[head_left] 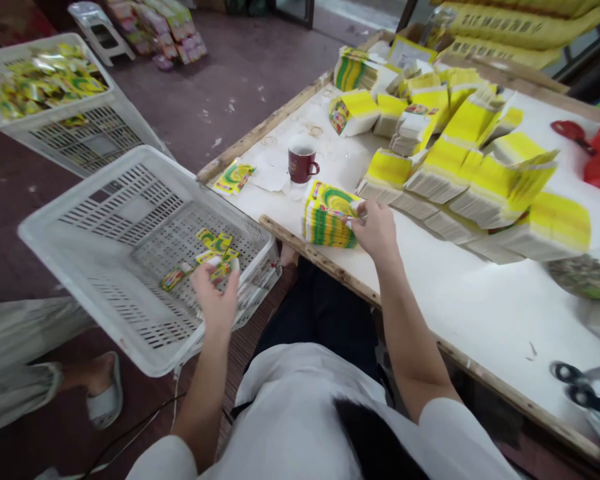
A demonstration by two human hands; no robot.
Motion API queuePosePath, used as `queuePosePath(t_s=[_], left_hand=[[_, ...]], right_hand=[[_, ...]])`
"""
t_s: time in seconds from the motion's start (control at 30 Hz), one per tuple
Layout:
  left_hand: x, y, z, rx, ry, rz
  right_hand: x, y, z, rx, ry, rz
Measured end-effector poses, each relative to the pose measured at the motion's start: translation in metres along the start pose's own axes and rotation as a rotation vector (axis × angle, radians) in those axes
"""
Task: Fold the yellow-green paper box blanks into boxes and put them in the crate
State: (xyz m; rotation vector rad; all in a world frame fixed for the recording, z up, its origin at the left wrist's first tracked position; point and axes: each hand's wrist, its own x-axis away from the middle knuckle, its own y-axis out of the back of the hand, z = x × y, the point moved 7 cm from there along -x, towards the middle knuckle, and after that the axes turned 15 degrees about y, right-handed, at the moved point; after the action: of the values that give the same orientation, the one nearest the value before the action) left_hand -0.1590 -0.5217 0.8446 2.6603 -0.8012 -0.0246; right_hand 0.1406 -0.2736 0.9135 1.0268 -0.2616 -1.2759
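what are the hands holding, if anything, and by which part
The right hand seems to pinch a packet at the right end of the stack. Whether the left hand, over the basket, holds anything cannot be told.

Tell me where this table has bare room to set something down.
Bare white tabletop lies between the right forearm, the yellow stacks and the black scissors handles. Crowded: under those stacks, and between the mug and printed bundle.

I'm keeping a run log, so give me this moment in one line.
left hand: over nearer crate, by packets; right hand: touching printed stack; mug: on table
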Motion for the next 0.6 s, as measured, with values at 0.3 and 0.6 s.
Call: queuePosePath(t_s=[0.3,0.6], left_hand=[[0.067,-0.088,-0.051,0.658,0.098,0.58],[0.076,-0.108,-0.058,0.848,0.366,0.49]], right_hand=[[0.061,0.001,0.067,-0.272,0.147,0.036],[0.144,-0.056,0.117,-0.979,0.049,0.263]])
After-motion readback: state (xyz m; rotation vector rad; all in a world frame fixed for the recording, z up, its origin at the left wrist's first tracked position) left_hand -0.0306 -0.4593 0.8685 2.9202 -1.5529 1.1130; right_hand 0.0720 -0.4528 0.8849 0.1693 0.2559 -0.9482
